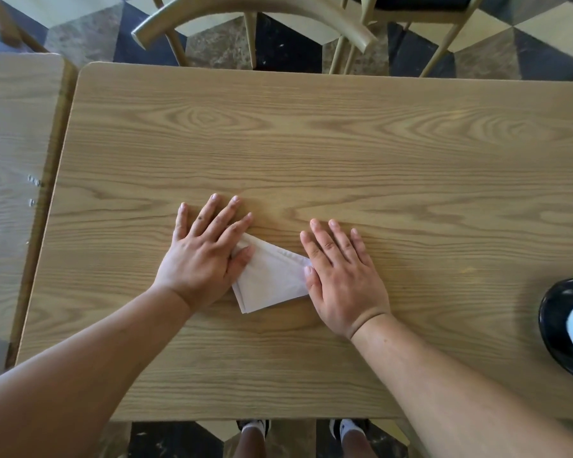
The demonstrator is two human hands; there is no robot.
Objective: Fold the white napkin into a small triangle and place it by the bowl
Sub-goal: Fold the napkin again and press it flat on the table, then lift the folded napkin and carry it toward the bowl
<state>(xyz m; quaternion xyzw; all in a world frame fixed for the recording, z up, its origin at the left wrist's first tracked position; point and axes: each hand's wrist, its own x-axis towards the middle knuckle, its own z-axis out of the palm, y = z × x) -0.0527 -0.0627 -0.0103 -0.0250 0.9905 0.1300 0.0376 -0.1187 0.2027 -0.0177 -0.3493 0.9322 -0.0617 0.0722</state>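
We press a folded white paper napkin (pixel 272 276) flat on the rectangular light-oak wood-grain table (pixel 344 143), both palms down and fingers spread — neither hand is closed around anything. Our left hand (pixel 205 256) lies over the napkin's left part, thumb resting on the paper, fingertips reaching past it onto bare wood toward 12 o'clock. Our right hand (pixel 341 279) lies flat at the napkin's 3 o'clock side, its thumb touching the paper's right-hand corner.

The napkin shows as a soft, matte, layered wedge with a crisp diagonal fold along its upper edge and stacked plies visible at the lower left corner; part of its outline is hidden under our left hand. It sits near the middle of the table's near half, between our hands.

A glossy black round bowl (pixel 559 328) with something pale white inside sits at the table's right edge, at about 4 o'clock from the napkin and well apart from it, cut off by the frame.

A second wood-grain tabletop (pixel 14 160) stands just beside ours at 9 o'clock. At 12 o'clock, curved-back pale wooden chairs (pixel 255 18) stand on a floor of dark and cream geometric tiles (pixel 278 44). No writing can be read.
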